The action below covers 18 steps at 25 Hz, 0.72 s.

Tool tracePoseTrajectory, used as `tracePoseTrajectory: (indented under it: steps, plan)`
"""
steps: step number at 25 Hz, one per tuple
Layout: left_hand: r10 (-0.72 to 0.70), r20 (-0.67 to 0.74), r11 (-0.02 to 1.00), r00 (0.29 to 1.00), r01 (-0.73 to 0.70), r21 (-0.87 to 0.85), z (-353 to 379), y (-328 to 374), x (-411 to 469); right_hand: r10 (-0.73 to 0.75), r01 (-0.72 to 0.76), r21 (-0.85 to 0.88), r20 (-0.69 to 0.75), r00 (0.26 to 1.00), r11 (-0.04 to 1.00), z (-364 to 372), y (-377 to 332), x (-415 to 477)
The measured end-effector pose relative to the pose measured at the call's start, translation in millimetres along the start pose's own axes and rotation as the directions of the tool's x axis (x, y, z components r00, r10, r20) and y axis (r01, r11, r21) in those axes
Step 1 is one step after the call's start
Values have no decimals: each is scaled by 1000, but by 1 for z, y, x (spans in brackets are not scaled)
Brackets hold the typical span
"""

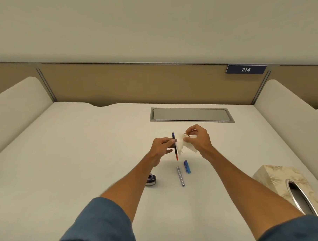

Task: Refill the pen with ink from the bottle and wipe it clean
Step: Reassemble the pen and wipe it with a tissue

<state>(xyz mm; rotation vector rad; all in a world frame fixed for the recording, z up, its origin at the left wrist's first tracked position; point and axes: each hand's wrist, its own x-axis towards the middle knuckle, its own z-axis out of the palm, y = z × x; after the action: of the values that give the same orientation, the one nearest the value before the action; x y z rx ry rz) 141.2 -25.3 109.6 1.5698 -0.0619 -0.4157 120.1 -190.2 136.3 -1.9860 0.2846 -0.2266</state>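
Observation:
My left hand pinches a thin pen insert upright above the white desk; it has a blue tip on top and a red lower end. Just right of it, my right hand holds a crumpled white tissue that touches the pen's side. Below the hands, a silver pen barrel and a blue cap lie on the desk. The dark ink bottle stands to the left, partly hidden behind my left forearm.
A patterned tissue box with a silver oval opening sits at the right front. A grey cable hatch is set in the desk behind the hands. White side panels and a tan back partition enclose the desk.

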Motion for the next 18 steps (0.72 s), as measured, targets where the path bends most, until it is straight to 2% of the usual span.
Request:
tracePoseTrajectory:
  steps: [4,8,13,18]
  plan:
    - [67,-114,995,991,-58,84,-5,0,0,-30,29,18,57,998,999,3,3,2]
    - [78,-95,991,992,-66,118,-13,0,-3,-73,77,-14,191,979,997,7,4,3]
    - [57,-94,993,994,-47,105,-16,-5,-6,-114,112,28,104,988,993,19,0,2]
    - [73,-187,997,980,-66,42,-23,-8,1,-36,23,120,107,994,992,30,-3,5]
